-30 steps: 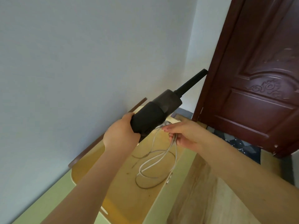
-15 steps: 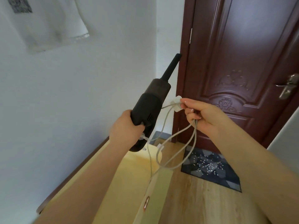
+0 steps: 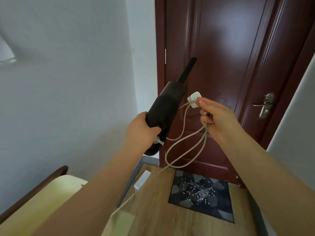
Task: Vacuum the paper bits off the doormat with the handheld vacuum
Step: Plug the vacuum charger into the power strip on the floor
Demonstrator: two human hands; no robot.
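Standing at the far left is a pale grey painted wall (image 3: pixel 68 92), and below it the rounded corner of a pale yellow tabletop (image 3: pixel 56 189) with a dark brown wooden rail along its edge. Next comes the left hand (image 3: pixel 142 132), its fingers wrapped around the rear grip of a matte black handheld vacuum (image 3: pixel 163 111), which is raised in the air and tilts up to the right, its slim crevice nozzle (image 3: pixel 186 70) pointing toward the dark red-brown panelled door (image 3: pixel 226 65). A grey-white cable (image 3: pixel 184 150) runs from the vacuum's base and hangs in loose loops between the two hands, with one strand trailing down toward the floor. To the right, the right hand (image 3: pixel 216 116) pinches a small white square charger plug (image 3: pixel 194 99) with its fingertips and holds the gathered cable loops in its curled fingers. Below, on the light wood-grain floor (image 3: pixel 153 210) just in front of the door, lies a dark blue patterned rectangular doormat (image 3: pixel 219 206), sprinkled with small white paper bits (image 3: pixel 196 189). A silver lever door handle (image 3: pixel 264 104) sits at the door's right side.
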